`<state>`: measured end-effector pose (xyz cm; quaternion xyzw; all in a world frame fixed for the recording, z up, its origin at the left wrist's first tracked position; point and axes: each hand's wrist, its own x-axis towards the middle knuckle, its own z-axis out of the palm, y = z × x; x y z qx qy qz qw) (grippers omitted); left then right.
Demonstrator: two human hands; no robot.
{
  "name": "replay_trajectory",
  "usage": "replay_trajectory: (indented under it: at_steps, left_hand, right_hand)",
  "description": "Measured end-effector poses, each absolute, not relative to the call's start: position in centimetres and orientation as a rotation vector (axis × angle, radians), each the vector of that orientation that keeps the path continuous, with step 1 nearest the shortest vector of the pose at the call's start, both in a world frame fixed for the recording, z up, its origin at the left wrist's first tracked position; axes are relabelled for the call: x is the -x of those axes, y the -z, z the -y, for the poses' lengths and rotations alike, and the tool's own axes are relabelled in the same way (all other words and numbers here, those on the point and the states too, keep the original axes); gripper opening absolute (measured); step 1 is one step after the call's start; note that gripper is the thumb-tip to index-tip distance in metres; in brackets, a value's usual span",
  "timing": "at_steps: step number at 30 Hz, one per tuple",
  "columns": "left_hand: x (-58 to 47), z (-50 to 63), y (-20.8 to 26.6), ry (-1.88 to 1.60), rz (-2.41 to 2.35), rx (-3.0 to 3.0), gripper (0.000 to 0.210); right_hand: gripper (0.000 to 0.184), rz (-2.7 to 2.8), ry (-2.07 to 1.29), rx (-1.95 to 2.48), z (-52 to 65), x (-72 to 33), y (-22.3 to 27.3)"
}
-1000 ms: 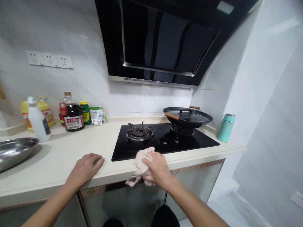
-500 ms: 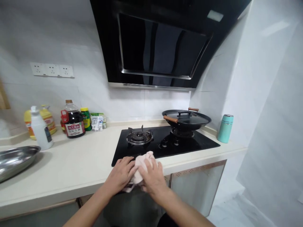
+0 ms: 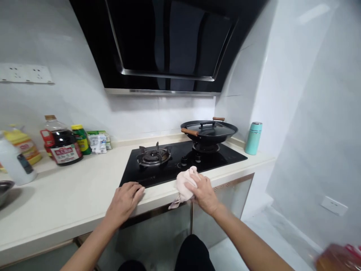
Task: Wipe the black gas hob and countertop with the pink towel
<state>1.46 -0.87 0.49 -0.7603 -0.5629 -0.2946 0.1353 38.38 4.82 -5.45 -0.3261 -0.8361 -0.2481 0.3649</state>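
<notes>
A pale pink cloth [image 3: 184, 186] is bunched under my right hand [image 3: 205, 194], whose fingers grip it at the counter's front edge, by the near side of the black gas hob [image 3: 166, 175]. One corner of the cloth hangs over the edge. My left hand [image 3: 124, 199] holds nothing; it lies on the counter edge at the hob's near left corner, fingers stretched forward. The hob's left burner [image 3: 154, 155] is bare. On the right burner sits a black wok with wooden handles [image 3: 190, 132], covered by a glass lid [image 3: 213, 130].
A mint-green flask [image 3: 253, 139] stands right of the hob. Along the left wall are a soy sauce jug [image 3: 65, 146], a green bottle with yellow cap [image 3: 81, 140], packets [image 3: 98, 143] and a white bottle [image 3: 17, 162]. A black range hood [image 3: 169, 41] hangs overhead.
My right hand has moved right along the counter edge with the cloth. My left hand has come off the cloth and moved left. The view has shifted to the right.
</notes>
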Motion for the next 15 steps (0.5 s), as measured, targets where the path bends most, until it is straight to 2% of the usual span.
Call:
replay_trajectory:
  at_steps: [7,12,15]
  left_hand:
    - [-1.8,0.5,-0.4,0.801,1.567,2.152,0.053]
    - [-2.1,0.4,-0.3,0.725,1.541,2.096,0.053]
    - [-2.3,0.4,-0.3,0.700,1.511,2.088,0.050]
  right_hand:
    - [0.100,2.198,0.612,1.537,-9.1,-55.4,4.2]
    - [0.103,1.973,0.546,2.164,-11.4,-62.9,2.5]
    - [0.094,1.917,0.523,2.252,-11.6,-63.6,1.4]
